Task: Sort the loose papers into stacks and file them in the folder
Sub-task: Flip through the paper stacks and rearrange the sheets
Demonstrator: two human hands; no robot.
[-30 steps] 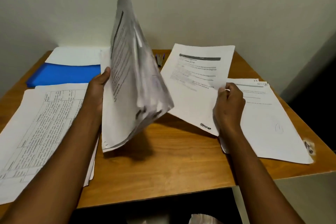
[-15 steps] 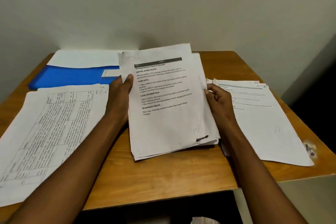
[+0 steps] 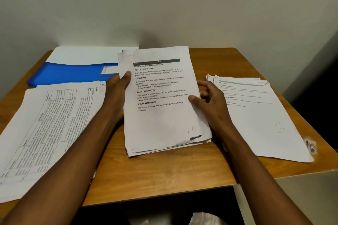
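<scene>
We hold the middle stack of papers (image 3: pixel 164 100) over the centre of the wooden worktop (image 3: pixel 164 173), its lower edge near or on the wood; we cannot tell which. The top sheet is printed, headed by a dark bar, with a pen mark near its lower right corner. Our left hand (image 3: pixel 118 87) takes the stack at its left edge, the grip closed on the paper with the thumb (image 3: pixel 127 76) lying across the top sheet and the other fingers hidden behind. Our right hand (image 3: pixel 208 100) is at the right edge, its thumb tip pressed on the top sheet and its fingers loosely curled beside the stack's edge; whether they clasp the sheets from behind we cannot tell.

Along the left edge of the worktop lies a stack of table-printed sheets (image 3: pixel 47 126), overhanging the near edge. At the far left corner sits the blue folder (image 3: pixel 73 75), a white sheet (image 3: pixel 87 55) partly over its far side, and the held stack covers its right end. By the right edge lies another stack of printed pages (image 3: pixel 259 115), reaching almost to the near right corner, where the worktop's surface shows a chipped patch (image 3: pixel 310 145).
</scene>
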